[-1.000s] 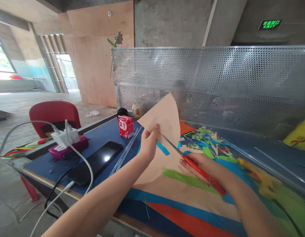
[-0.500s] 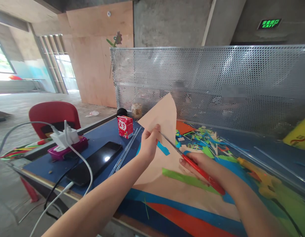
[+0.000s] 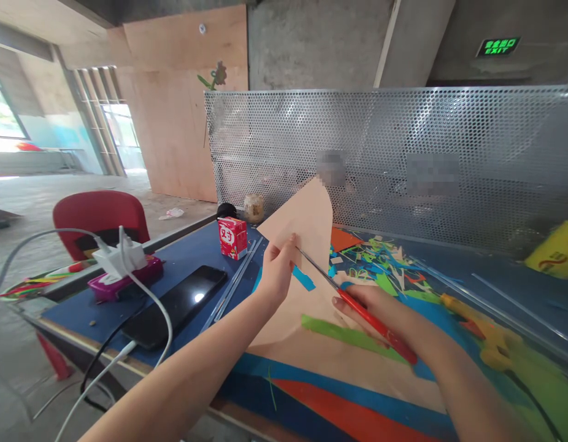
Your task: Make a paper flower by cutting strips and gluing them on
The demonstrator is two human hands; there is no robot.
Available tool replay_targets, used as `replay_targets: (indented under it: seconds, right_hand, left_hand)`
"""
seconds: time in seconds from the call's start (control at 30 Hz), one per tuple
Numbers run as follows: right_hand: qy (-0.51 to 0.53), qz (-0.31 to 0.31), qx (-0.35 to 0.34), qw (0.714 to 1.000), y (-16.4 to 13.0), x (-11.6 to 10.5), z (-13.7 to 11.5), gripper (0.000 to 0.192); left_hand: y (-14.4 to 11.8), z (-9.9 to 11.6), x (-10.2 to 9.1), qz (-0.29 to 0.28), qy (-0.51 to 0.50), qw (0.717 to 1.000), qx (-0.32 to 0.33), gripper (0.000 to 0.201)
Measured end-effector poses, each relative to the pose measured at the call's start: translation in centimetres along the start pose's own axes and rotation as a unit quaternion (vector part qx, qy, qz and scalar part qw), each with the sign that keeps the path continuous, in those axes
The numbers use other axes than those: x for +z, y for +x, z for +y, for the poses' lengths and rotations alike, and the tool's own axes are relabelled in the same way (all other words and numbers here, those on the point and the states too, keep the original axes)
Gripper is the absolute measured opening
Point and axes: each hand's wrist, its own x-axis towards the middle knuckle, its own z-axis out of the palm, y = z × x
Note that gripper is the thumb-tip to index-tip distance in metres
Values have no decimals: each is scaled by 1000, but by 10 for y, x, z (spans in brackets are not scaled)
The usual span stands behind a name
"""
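A beige sheet of paper [image 3: 307,215] stands tilted up from the table, pinched at its lower part between the thumb and fingers of my left hand [image 3: 277,267]. My right hand [image 3: 376,307] is wrapped round the red handles of a pair of scissors [image 3: 364,313]. Their metal blades point up and left, with the tip at the paper beside my left thumb. Whether the blades are parted is hard to make out. Under my hands lie more beige paper [image 3: 284,334], a green strip [image 3: 339,331] and a small blue piece [image 3: 305,279].
Paper scraps [image 3: 385,258] litter the back of the table before a perforated metal screen [image 3: 275,135]. A yellow glue gun [image 3: 491,337] lies at right. Leftward are clear rods [image 3: 233,282], a red box [image 3: 232,237], a phone [image 3: 183,304] and a power strip [image 3: 127,276] with cables.
The top of the raised beige paper has shifted slightly to the right. Both hands and the scissors stay almost in the same place.
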Motion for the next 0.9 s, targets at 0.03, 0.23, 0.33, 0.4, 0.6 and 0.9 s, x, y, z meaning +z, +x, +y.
replay_targets:
  seconds: [0.03,0.23,0.33,0.4,0.6,0.9]
  right_hand:
    - [-1,2,3,1000,0,0,0,38]
    - [23,-2,6,1000,-1,1,-1,36]
    - [30,-4,-9,999,-3,0,-3,36]
    - [28,-9,-11,999,-3,-1,-4,36]
    - [2,-2,8,1000,0,0,-4,36]
    - [23,-16,-3,1000,-2,0,-6,36]
  left_hand:
    - [1,0,0,0,-8,1000,1,16]
    - [3,0,0,23,-15,1000,-2,15]
    - [2,-1,1,-2,-30,1000,-2,13]
    - [1,-2,2,-7,-33,999,-1,13]
    - [2,-3,0,-2,-22,1000,-9,13]
    - [-1,-3,0,-25,-10,999,-17,17]
